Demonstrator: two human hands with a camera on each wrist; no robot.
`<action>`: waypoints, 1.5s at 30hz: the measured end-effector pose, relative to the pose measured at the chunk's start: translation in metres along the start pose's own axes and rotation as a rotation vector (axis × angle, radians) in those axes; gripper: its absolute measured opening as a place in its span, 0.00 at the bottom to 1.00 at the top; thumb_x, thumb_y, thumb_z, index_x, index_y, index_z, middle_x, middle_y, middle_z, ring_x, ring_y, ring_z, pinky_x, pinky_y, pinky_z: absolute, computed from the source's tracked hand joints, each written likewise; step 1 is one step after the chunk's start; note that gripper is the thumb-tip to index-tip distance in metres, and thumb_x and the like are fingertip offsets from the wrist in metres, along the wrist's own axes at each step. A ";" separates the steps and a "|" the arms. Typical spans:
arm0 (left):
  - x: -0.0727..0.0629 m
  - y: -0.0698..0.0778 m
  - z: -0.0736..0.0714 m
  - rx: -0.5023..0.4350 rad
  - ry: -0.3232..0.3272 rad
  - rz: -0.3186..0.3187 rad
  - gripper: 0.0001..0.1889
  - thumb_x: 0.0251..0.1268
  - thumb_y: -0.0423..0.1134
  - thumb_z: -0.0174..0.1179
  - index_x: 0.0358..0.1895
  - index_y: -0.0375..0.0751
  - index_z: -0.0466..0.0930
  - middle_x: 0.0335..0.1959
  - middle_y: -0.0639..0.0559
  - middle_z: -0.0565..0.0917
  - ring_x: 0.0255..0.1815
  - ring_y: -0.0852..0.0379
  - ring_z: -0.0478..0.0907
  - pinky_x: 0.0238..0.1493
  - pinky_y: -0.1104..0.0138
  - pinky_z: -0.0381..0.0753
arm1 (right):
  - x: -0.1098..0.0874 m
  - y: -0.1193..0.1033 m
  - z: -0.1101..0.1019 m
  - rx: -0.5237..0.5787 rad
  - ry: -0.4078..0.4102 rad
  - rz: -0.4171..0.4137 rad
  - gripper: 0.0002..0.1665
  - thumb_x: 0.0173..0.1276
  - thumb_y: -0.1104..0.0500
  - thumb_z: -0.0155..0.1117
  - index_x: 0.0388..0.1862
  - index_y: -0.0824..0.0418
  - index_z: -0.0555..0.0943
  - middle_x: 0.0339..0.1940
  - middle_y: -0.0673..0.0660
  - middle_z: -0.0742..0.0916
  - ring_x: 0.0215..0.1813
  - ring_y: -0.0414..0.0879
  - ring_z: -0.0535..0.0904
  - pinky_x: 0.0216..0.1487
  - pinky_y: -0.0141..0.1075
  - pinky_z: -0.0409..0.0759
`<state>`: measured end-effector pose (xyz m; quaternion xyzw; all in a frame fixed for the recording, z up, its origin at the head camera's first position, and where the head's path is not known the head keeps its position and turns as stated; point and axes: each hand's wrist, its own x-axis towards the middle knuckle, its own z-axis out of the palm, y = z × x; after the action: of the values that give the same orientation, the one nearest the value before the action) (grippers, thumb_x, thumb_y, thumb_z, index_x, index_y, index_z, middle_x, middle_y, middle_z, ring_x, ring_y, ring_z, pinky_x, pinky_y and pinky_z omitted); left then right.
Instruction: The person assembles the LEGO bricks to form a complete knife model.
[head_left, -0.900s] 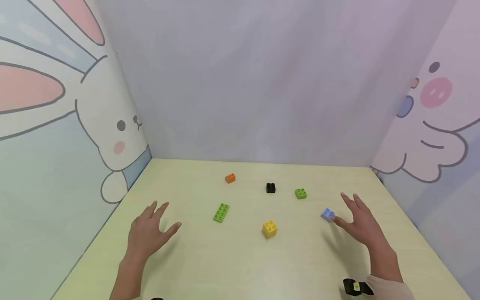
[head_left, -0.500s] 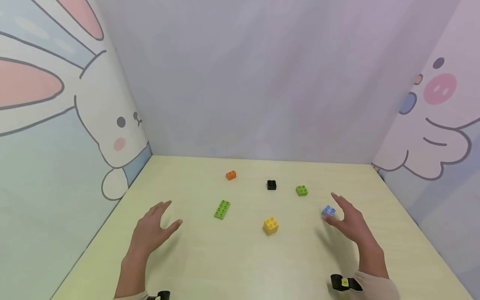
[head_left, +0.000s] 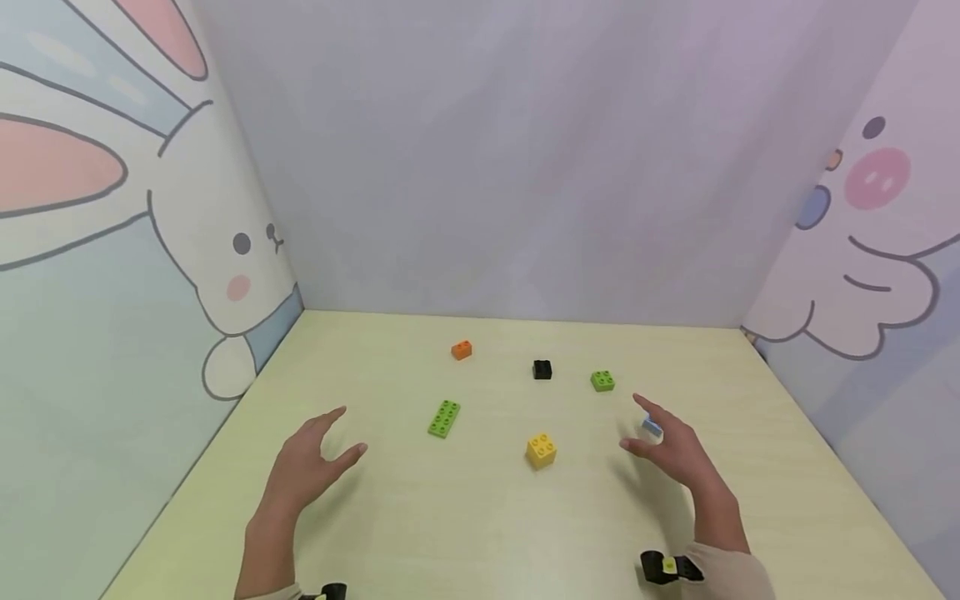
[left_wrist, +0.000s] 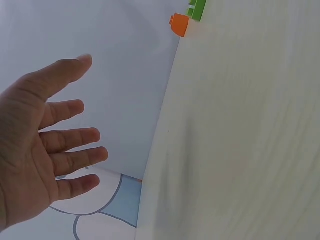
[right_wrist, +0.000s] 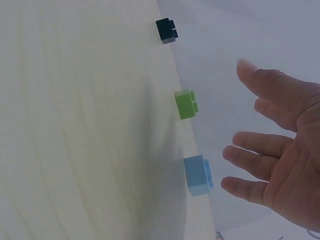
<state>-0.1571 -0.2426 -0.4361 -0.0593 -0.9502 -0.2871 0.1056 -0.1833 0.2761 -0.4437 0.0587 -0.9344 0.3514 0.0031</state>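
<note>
My left hand (head_left: 303, 467) hovers over the left of the table with thumb and fingers spread apart, holding nothing. My right hand (head_left: 675, 450) is likewise spread, above the right side, and partly covers the light blue brick (head_left: 652, 427). In the right wrist view that blue brick (right_wrist: 198, 175) shows beyond the fingertips, with a small green brick (right_wrist: 186, 104) and a black brick (right_wrist: 166, 31) further along. Between the hands lie a yellow brick (head_left: 541, 451) and a long green brick (head_left: 444, 419). Farther back sits an orange brick (head_left: 462, 350).
The pale table (head_left: 465, 517) meets a plain grey cloth backdrop (head_left: 487, 167) at its far edge. Side panels with a cartoon rabbit (head_left: 210, 250) and a pig (head_left: 877, 183) stand left and right. Dark bands with cameras (head_left: 670, 567) sit on the wrists.
My right hand has moved left, from beside the blue brick to partly in front of it. The left hand has shifted slightly right. The bricks lie as before; the head view tilted slightly.
</note>
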 end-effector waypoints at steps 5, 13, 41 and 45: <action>0.001 0.002 0.005 -0.046 0.000 -0.003 0.37 0.56 0.55 0.64 0.64 0.36 0.68 0.60 0.35 0.71 0.60 0.36 0.65 0.54 0.45 0.64 | 0.004 -0.003 0.006 0.058 -0.008 -0.037 0.48 0.56 0.47 0.71 0.70 0.62 0.61 0.63 0.73 0.69 0.62 0.68 0.64 0.53 0.61 0.64; 0.007 0.013 0.012 -0.120 -0.029 -0.038 0.37 0.55 0.56 0.63 0.64 0.38 0.67 0.60 0.36 0.70 0.57 0.37 0.69 0.50 0.45 0.68 | 0.009 -0.011 0.020 0.170 -0.100 -0.003 0.47 0.55 0.50 0.71 0.70 0.63 0.61 0.66 0.69 0.67 0.63 0.67 0.64 0.54 0.59 0.66; 0.015 0.039 0.055 -0.420 -0.022 -0.127 0.35 0.51 0.49 0.69 0.62 0.39 0.70 0.59 0.43 0.73 0.56 0.44 0.73 0.53 0.52 0.70 | 0.035 -0.035 0.054 0.436 -0.279 -0.105 0.45 0.55 0.61 0.72 0.69 0.64 0.62 0.63 0.70 0.71 0.60 0.65 0.69 0.53 0.52 0.71; 0.018 0.042 0.060 -0.450 -0.051 -0.145 0.35 0.50 0.49 0.70 0.62 0.40 0.71 0.60 0.45 0.73 0.56 0.45 0.72 0.54 0.52 0.69 | 0.038 -0.039 0.057 0.440 -0.334 -0.141 0.45 0.54 0.59 0.72 0.69 0.65 0.63 0.62 0.71 0.71 0.59 0.64 0.70 0.52 0.52 0.71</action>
<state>-0.1769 -0.1733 -0.4583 -0.0202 -0.8665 -0.4968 0.0449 -0.2146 0.2057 -0.4596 0.1800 -0.8168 0.5302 -0.1390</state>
